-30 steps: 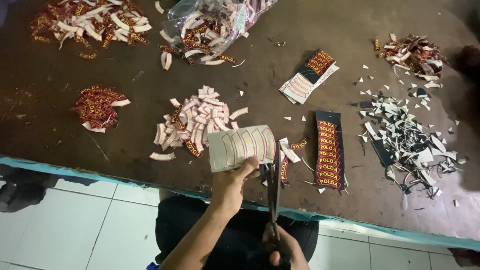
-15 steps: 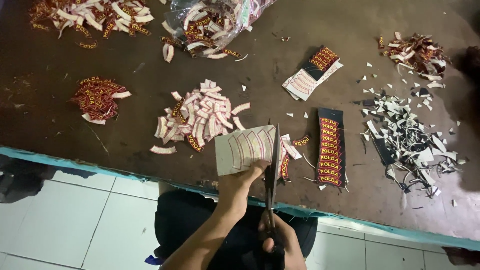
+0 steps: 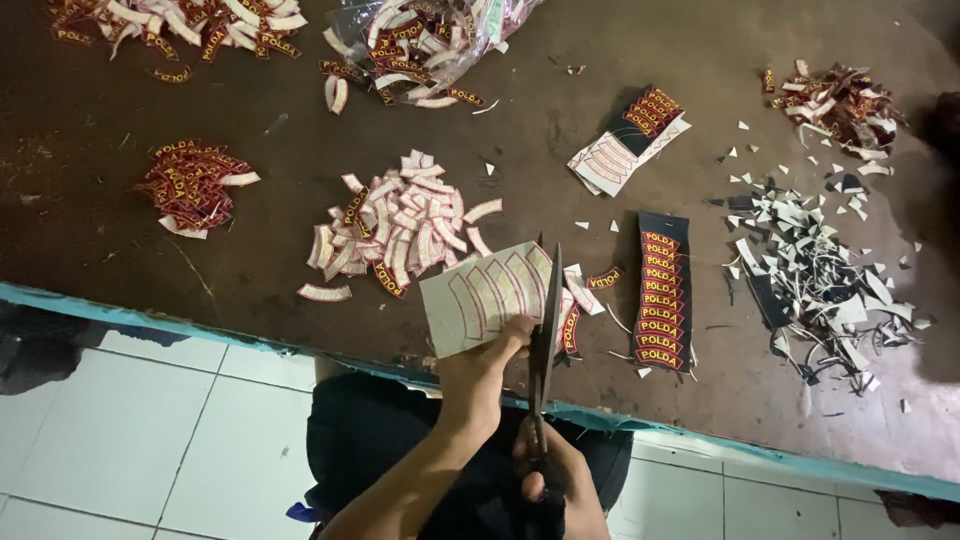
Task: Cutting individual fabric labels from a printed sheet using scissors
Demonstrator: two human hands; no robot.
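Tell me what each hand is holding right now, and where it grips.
Left hand pinches the white patch sheet at its lower edge. Right hand grips the scissors by their handles.

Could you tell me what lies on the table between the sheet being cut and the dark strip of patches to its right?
In the head view, a few loose cut patches lie between them.

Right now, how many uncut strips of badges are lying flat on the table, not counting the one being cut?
2: a black strip right of the scissors, and a stack farther back, which may hide more beneath.
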